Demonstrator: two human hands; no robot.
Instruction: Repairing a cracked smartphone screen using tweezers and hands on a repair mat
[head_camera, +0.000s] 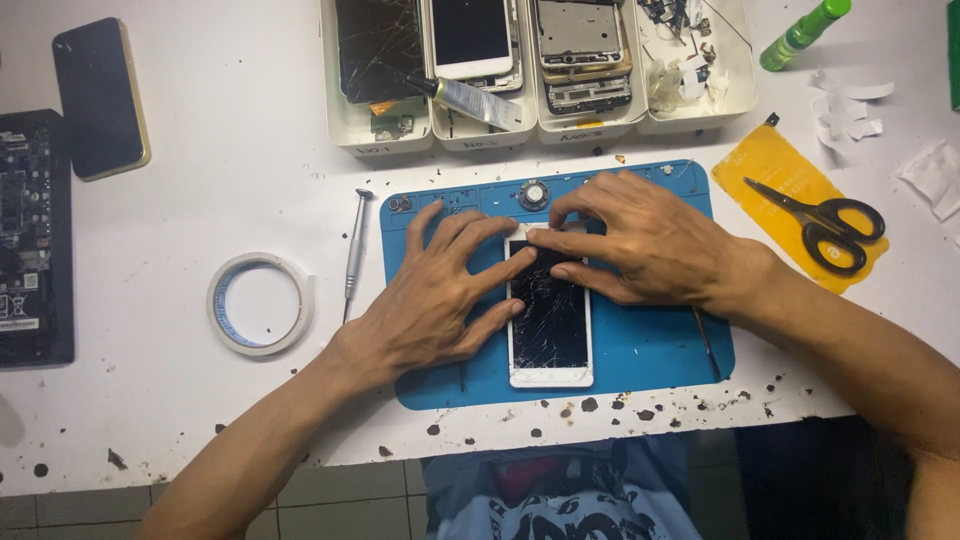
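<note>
A white phone with a cracked black screen (550, 330) lies upright on a blue work mat (650, 350). My left hand (440, 295) rests flat on the mat, its fingertips pressing the phone's left edge. My right hand (640, 240) reaches in from the right. Its fingers pinch at the phone's top edge. The phone's top end is hidden under both sets of fingers.
A silver screwdriver (355, 250) and a tape roll (260, 303) lie left of the mat. Black scissors (825, 220) sit on a yellow sheet (775, 165) to the right. White trays (345, 125) of phone parts line the back. A dark phone (100, 95) lies far left, a green bottle (803, 33) at back right.
</note>
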